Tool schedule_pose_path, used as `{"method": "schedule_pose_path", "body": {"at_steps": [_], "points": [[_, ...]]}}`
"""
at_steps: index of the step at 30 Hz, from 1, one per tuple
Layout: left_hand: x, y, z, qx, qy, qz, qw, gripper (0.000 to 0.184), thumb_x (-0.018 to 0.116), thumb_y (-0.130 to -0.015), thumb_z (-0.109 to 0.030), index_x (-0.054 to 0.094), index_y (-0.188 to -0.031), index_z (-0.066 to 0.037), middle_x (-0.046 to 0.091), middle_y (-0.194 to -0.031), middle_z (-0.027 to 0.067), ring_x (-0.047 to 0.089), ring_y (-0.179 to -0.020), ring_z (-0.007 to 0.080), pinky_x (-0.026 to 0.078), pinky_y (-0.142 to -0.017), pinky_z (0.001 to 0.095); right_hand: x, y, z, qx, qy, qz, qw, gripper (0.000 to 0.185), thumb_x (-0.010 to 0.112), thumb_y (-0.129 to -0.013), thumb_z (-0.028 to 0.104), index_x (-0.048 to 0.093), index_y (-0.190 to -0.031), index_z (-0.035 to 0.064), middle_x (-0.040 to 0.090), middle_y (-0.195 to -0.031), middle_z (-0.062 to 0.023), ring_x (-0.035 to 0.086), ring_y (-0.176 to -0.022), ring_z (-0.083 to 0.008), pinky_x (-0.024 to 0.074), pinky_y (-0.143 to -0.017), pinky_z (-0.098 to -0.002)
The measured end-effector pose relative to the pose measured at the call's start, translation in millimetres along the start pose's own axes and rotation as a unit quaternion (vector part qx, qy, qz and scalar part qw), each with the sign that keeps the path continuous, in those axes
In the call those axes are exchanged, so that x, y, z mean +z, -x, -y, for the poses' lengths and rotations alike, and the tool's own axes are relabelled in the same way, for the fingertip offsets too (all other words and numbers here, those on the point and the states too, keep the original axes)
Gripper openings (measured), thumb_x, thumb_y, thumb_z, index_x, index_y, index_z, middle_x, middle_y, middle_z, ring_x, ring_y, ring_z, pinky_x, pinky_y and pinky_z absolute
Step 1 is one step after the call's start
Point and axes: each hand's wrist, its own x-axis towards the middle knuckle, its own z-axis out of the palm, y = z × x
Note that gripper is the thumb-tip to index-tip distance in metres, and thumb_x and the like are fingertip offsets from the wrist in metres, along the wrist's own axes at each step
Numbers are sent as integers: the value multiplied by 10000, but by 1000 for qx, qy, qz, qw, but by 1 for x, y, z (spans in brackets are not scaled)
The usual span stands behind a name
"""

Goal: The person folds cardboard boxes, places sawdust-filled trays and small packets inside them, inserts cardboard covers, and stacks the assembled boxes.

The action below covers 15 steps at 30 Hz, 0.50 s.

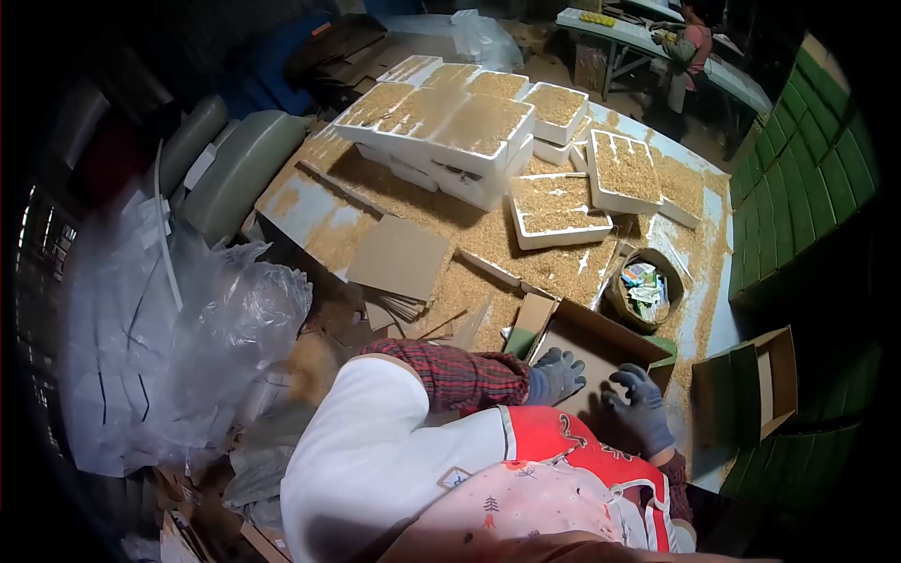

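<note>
In the head view an open cardboard box (589, 334) with green outer flaps lies on the table in front of me. My left hand (557, 377), in a grey-blue work glove, reaches over its near left side, fingers spread and holding nothing I can see. My right hand (642, 405), gloved alike, is at the box's near right side with its fingers curved and apart. A shadow covers the near part of the box. Just beyond it stands a round tub (646, 289) containing several colourful printed packets.
White foam trays (560, 214) filled with sawdust-like material are piled on the littered table. Cardboard sheets (398, 257) lie left of the box. Another open green box (751, 385) and stacked green boxes (798, 178) stand right. A person (692, 54) works at a far table.
</note>
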Motion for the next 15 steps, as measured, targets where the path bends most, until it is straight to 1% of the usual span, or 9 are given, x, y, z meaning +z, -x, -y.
{"method": "schedule_pose_path", "body": {"at_steps": [1,3,4,6,7,8,10,11,15], "points": [[-82,32,6,54,-10,92,994,378,631,-842,-289,606,-1193,-151,548,-1282,90,514,-1167,292,443,-861,471,-18,5,6,50,-35,-102,993,264,698,-842,149,621,-1052,11,625,-1113,-137,622,-1010,-277,503,-853,-396],[-74,54,33,54,127,-331,934,382,631,-860,-233,609,-1224,-119,569,-1273,85,537,-1156,287,442,-938,447,-27,25,-29,115,-80,-270,953,260,629,-927,171,612,-1126,4,626,-1140,-100,608,-987,-204,495,-847,-333],[-86,69,44,-16,156,-401,902,351,620,-867,-176,611,-1212,-106,602,-1212,96,561,-1132,279,429,-997,408,-24,39,-68,134,-89,-333,929,285,585,-973,203,602,-1173,1,627,-1140,-69,600,-952,-151,494,-827,-295],[-42,76,57,-190,445,-440,756,381,623,-925,-231,578,-1257,-49,593,-1249,153,571,-1151,276,379,-1068,383,-11,54,-79,246,-304,-178,903,450,487,-1019,323,494,-1316,-15,584,-1208,-93,561,-1043,-189,471,-901,-313],[-16,67,54,-244,626,-336,660,522,576,-980,-339,465,-1357,3,526,-1358,141,501,-1247,220,363,-1083,360,9,57,-81,299,-285,-113,904,514,497,-1007,354,456,-1342,-34,557,-1244,-147,533,-1101,-237,448,-937,-328],[59,50,63,-201,674,-298,646,575,557,-993,-345,394,-1404,22,507,-1369,136,482,-1246,203,377,-1071,328,30,59,-80,329,-204,-74,919,583,508,-995,385,418,-1368,-54,530,-1280,-201,505,-1160,-286,425,-973,-343],[47,43,29,-202,678,-262,657,676,660,-926,-364,387,-1390,45,514,-1321,175,517,-1174,227,431,-994,322,61,44,-73,353,-119,-74,925,726,529,-970,447,342,-1419,-92,476,-1352,-308,448,-1276,-382,379,-1046,-373],[25,42,18,-229,611,-254,714,716,692,-901,-375,384,-1387,51,519,-1302,188,529,-1147,230,443,-971,325,86,48,-87,306,-125,-179,927,774,576,-927,494,342,-1418,-56,500,-1299,-328,461,-1219,-461,373,-1035,-442],[9,30,28,-204,620,-222,724,579,731,-880,-331,485,-1281,6,612,-1131,110,581,-994,175,497,-832,310,26,42,-40,313,-340,-195,865,812,652,-905,396,271,-1490,-19,404,-1473,-209,386,-1347,-290,329,-1085,-352]]}}
